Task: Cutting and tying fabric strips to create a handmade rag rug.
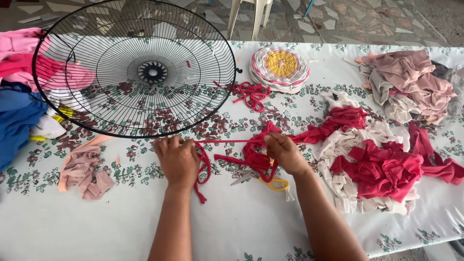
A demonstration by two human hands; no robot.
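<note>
1. The left hand (178, 159) lies knuckles-up on the floral tablecloth (241, 217), its fingers curled down over a red fabric strip (227, 141); the fingertips are hidden under the hand, so the exact pinch cannot be made out.
2. The right hand (284, 152) is closed around the same strip, which runs taut between the two hands; its thumb side is turned away and out of sight.
3. From the left hand a loop of the red strip hangs toward the person, ending in a loose tail beside the wrist.
4. Below the right hand sits a tangle of red strips (256, 160), and under it lie scissors (263, 178) with yellow handles; the blades are partly covered by the fabric.
5. Just beyond both hands a black wire fan guard (135, 67) rests on the table, its near rim close to the left knuckles.
6. Right of the right hand is a heap of red and cream cloth (372, 159); how the red strip joins it is hard to tell.
7. Farther off, beyond the right hand, lie a round woven mat (280, 68) with a yellow centre and a small red knot of strips (251, 93).
8. Left of the left hand lies a beige scrap (84, 166); pink and blue fabric (19, 92) is cut off at the frame edge.
9. A beige cloth pile (411, 82) sits far right, partly cropped.
</note>
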